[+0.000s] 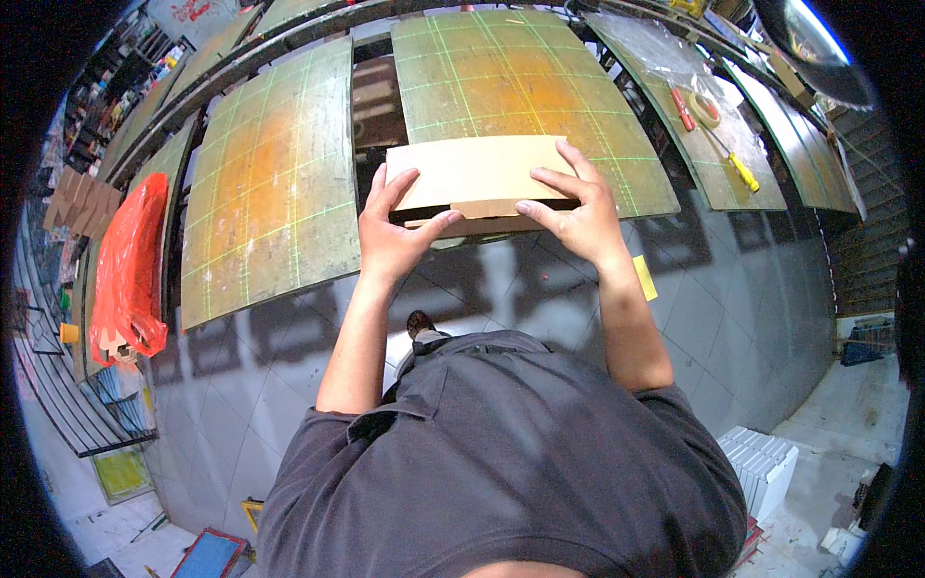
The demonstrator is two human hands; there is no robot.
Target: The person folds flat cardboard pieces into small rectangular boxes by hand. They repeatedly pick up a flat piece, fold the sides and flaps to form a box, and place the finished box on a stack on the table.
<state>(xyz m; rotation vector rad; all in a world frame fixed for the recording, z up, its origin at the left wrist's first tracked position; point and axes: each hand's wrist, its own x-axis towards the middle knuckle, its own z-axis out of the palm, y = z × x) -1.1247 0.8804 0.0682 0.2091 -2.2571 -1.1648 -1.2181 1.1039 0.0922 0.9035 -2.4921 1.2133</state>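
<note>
Carton (472, 171) held in both hands, its near side apparently not closed

The pale, long carton is at the front edge of the middle desk (520, 77), between the two hands; whether its underside touches the desk cannot be told. Its broad upper face lies flat, while a dark slot shows along the near side, above a brown cardboard flap (487, 208). I judge the work to be partway: the body seems to have its shape, and that near side looks unfinished. What is inside, and how the far side stands, is hidden.

The left hand (390, 229) grips the left end, fingers bent over the upper face and thumb at the flap. The right hand (585, 220) mirrors it, one finger on the upper face and the thumb pressing the near edge, so the fingers of both hands pinch the carton.

Beyond the carton's left end, a dark gap parts the middle desk from the left desk (270, 173); a loose piece could probably slip through there. Nothing else seems to block the hands.

On the right desk (723, 195) lie a red-handled tool (682, 109), a tape roll (707, 112) and a yellow-handled screwdriver (743, 171). Far left are an orange-red plastic bag (130, 260) and brown cardboard pieces (82, 200). White ribbed boxes (756, 467) stand on the floor (694, 332), lower right.
</note>
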